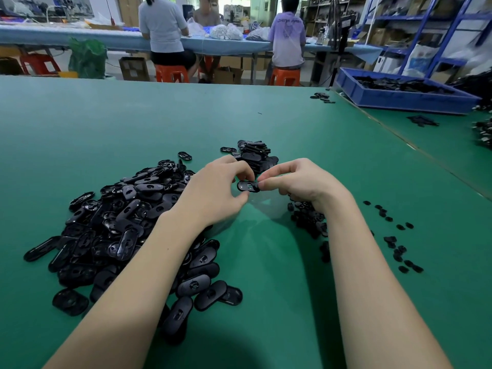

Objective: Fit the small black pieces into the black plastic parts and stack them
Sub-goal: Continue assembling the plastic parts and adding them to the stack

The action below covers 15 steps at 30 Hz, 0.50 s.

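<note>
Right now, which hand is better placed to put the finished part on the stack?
The left hand, probably. It grips the oval part, and the stack lies just beyond its fingers. The right hand only pinches the part's end.

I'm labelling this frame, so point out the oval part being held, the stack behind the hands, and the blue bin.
held oval part (248, 186), head view, its top face.
stack (257, 155), head view, upper pieces.
blue bin (399, 98), head view, front wall.

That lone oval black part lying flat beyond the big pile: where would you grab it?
Pinch the lone oval part across its narrow width, on the long straight edges, coming from above. It lies flat on the green mat with free space around it, so fingers fit both sides.
</note>
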Available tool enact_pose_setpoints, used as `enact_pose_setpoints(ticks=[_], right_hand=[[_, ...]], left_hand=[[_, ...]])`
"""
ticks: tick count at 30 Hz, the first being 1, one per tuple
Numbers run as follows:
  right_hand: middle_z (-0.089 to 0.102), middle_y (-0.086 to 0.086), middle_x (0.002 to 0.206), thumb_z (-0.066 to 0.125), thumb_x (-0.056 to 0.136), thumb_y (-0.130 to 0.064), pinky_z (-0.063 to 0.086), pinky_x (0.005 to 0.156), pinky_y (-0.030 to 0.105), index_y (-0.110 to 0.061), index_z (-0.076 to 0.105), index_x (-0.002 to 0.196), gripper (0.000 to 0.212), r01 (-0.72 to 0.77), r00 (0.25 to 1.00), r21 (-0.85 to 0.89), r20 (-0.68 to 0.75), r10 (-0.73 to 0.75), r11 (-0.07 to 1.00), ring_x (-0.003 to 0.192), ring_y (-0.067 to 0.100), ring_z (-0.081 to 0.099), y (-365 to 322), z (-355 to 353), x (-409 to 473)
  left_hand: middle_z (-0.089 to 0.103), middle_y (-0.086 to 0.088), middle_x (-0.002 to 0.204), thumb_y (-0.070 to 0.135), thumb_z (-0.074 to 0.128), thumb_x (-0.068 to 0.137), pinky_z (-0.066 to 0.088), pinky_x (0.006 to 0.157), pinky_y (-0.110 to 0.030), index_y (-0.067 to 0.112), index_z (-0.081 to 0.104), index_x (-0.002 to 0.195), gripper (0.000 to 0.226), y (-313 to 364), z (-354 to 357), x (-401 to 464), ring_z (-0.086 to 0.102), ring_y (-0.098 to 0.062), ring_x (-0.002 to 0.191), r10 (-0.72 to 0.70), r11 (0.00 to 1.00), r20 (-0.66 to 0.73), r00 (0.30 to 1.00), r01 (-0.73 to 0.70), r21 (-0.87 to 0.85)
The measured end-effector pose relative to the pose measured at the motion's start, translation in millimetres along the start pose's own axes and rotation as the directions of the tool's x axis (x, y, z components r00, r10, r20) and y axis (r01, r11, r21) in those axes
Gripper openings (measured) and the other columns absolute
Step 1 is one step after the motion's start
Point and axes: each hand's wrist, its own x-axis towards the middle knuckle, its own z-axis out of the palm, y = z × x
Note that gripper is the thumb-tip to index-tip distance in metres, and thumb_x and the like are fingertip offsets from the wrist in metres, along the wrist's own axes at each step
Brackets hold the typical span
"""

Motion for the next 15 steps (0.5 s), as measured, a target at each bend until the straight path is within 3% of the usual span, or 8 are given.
enact_pose_setpoints(ticks=[3,8,11,15], right_hand=[[0.048,-0.014,0.049,0.083,0.078,-0.024,0.027,0.044,0.018,-0.034,0.079,0.066,0.016,0.007,1.0,0.004,-0.014,-0.007,1.0,0.062,0.012,0.038,-1.2,3.0,0.6],[0.049,-0.006,0.061,0.085,0.075,-0.024,0.025,0.04,0.016,-0.031,0.08,0.07,0.01,0.007,1.0,0.03,-0.025,-0.006,1.0,0.06,0.012,0.035,-0.5,5.2,2.8],[0.047,-0.015,0.047,0.088,0.074,-0.026,0.025,0.036,0.011,-0.027,0.079,0.076,0.009,0.002,0.999,-0.001,-0.033,-0.002,1.0,0.044,0.004,0.038,-0.9,5.9,4.0],[0.043,-0.024,0.035,0.093,0.067,-0.034,0.023,0.033,0.009,-0.026,0.072,0.085,0.028,-0.017,0.998,-0.028,-0.061,0.015,0.999,0.035,-0.005,0.044,-3.7,5.5,3.5]], left_hand=[[0.055,0.016,0.099,0.026,0.067,0.083,0.033,0.065,-0.021,0.037,0.067,0.098,0.019,1.7,-0.4,0.1,0.053,-0.004,0.092,-0.006,1.0,-0.007,1.0,0.006,0.015],[0.054,0.016,0.094,0.028,0.069,0.082,0.041,0.073,-0.026,0.036,0.068,0.099,0.019,4.7,-0.5,-0.4,0.055,-0.005,0.097,-0.01,0.999,-0.013,1.0,0.01,0.034],[0.055,0.016,0.093,0.029,0.071,0.081,0.045,0.079,-0.028,0.035,0.069,0.1,0.02,5.7,-2.2,0.0,0.055,-0.008,0.1,-0.003,0.999,-0.01,1.0,0.003,0.042],[0.058,0.015,0.095,0.03,0.071,0.081,0.046,0.085,-0.03,0.034,0.069,0.1,0.02,6.8,-3.4,0.7,0.055,-0.01,0.104,0.006,0.998,-0.01,1.0,-0.006,0.063]])
